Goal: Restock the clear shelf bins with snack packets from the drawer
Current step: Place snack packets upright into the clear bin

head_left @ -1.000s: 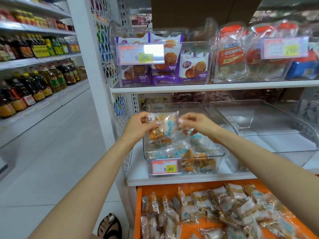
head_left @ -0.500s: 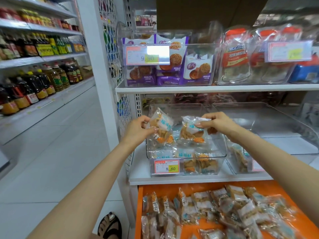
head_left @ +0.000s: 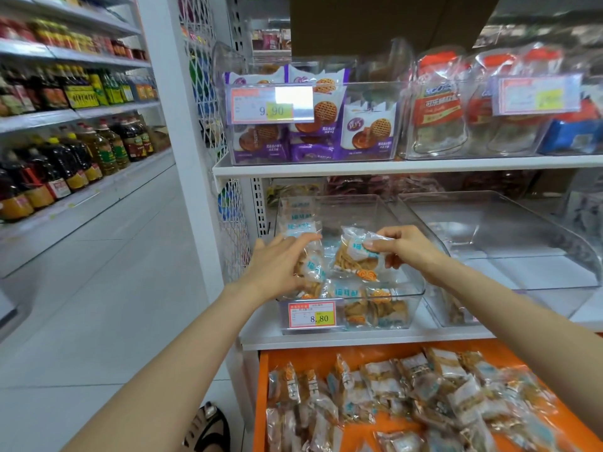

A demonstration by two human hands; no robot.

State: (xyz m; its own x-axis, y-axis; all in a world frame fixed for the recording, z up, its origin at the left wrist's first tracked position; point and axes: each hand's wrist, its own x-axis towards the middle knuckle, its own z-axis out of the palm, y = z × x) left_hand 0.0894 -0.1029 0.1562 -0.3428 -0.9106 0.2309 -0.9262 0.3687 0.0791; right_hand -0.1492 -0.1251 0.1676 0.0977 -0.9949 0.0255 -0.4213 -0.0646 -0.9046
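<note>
Since half a second ago, we have lowered both packets from above the rim into the clear plastic shelf bin (head_left: 419, 290). Our left hand (head_left: 279, 267) no longer pinches. Its fingers now lie nearly straight, spread flat against the see-through snack packet with a pale blue label (head_left: 313, 272), which stands at the bin's left wall. Our right hand (head_left: 403, 251) pinches the top edge of a second see-through packet of golden-brown snacks (head_left: 354, 259) between thumb and curled fingers. It holds that packet tilted just right of the first, above others already lying in the bin. Below both hands the orange drawer (head_left: 263, 386) stands open, holding a heap of loose matching packets (head_left: 408, 383). A red-framed price tag (head_left: 311, 316) sits on the bin front, under our left hand.
</note>
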